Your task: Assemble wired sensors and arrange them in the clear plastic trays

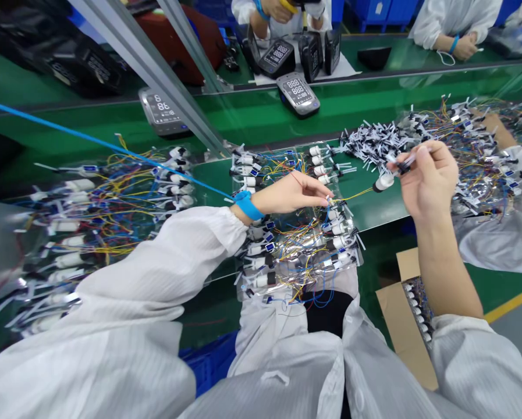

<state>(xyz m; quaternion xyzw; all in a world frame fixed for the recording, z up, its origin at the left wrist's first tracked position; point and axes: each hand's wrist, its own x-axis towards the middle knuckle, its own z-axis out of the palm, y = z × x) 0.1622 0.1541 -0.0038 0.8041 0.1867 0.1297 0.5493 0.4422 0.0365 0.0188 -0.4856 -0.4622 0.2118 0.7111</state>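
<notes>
My left hand [302, 191], with a blue band at its wrist, pinches thin wires above the near plastic tray [287, 233] of wired parts. Yellow wires run from there to a white cylindrical part with a black end [383, 181], which hangs just below my right hand [430, 174]. The fingers of my right hand are closed on a small black piece with a pale strip at that part's upper side. White cylinders with black ends and coloured wires fill the tray.
A heap of black pieces with white strips [374, 142] lies beyond my hands. More wired parts [73, 233] spread at left and right. Monitors [298, 93] stand at the back. An open carton [407, 331] sits low at right; people work across and at right.
</notes>
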